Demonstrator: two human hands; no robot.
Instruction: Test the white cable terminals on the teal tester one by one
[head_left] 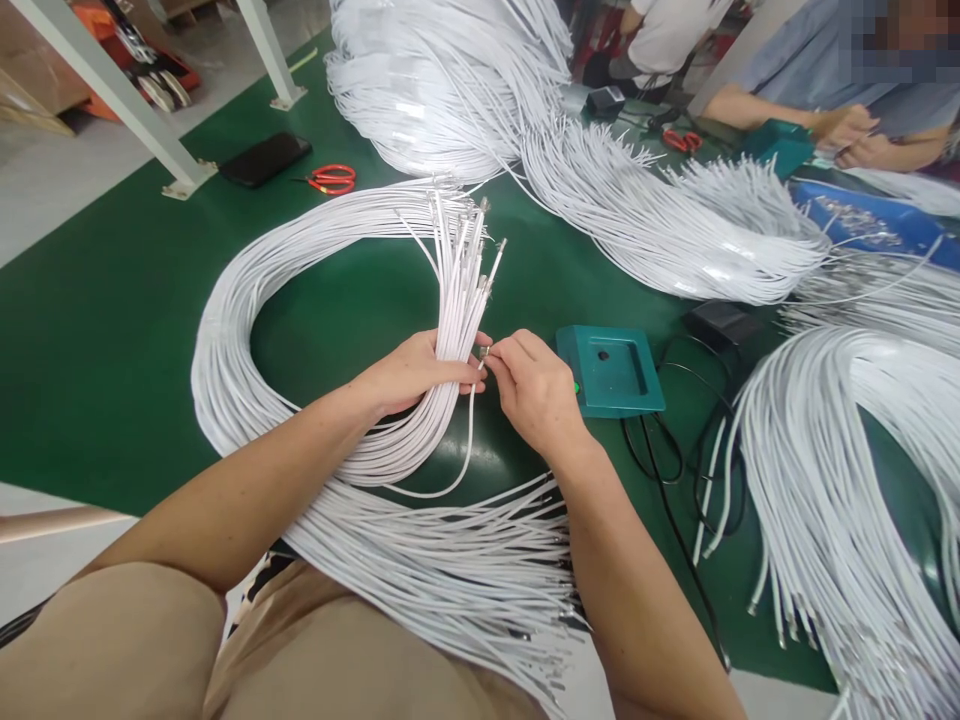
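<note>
Head view: the left hand point(431, 375) grasps the white cable bundle point(452, 310), and the right hand point(534, 385) pinches a small metal connector point(484, 352). From the green device point(611, 370), the bundle lies left, the red-handled scissors point(332, 179) farther up-left, the black adapter point(721, 325) right.

A bundle of thin white cables point(225, 340) curves in a broad loop left of the frame's center, its metal-tipped ends fanned upward. One separate white cable point(471, 430) bows out at lower right, its small metal connector point(484, 351) raised at mid-frame.
</note>
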